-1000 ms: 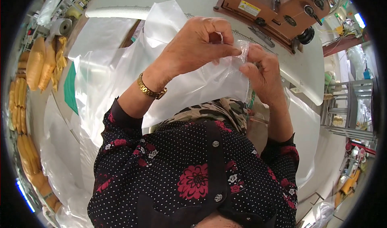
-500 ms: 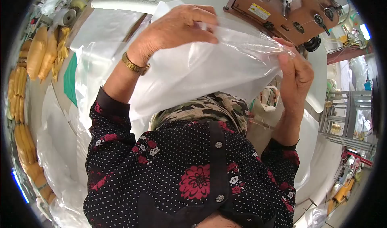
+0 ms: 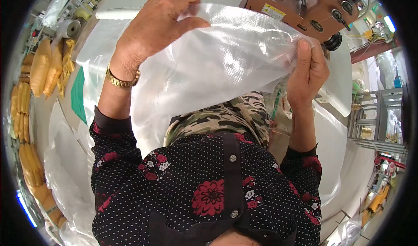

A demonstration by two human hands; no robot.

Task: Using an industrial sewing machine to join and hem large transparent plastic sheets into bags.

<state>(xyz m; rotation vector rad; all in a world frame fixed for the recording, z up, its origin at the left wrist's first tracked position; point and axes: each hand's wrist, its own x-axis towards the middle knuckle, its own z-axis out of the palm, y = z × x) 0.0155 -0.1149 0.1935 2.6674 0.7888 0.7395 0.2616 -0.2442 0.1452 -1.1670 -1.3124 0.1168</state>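
Observation:
A large clear plastic bag (image 3: 217, 67) is stretched out in front of my chest between both hands. My left hand (image 3: 161, 24), with a gold bracelet at the wrist, pinches the bag's upper left edge between thumb and fingers. My right hand (image 3: 307, 69) grips the bag's right edge, thumb pointing up. The bag hangs down over my patterned scarf and dark dotted blouse. Behind its top edge stands a brown sewing machine (image 3: 300, 6).
A white table (image 3: 339, 80) carries the machine. More clear plastic sheeting (image 3: 65, 159) is heaped at my left. Yellow filled packets (image 3: 39, 67) line the left rim beside a grey tape roll (image 3: 69, 28). A metal rack (image 3: 379, 119) stands at the right.
My hands started close together on the bag and have spread wide apart, pulling it flat. The bag has risen closer to the camera.

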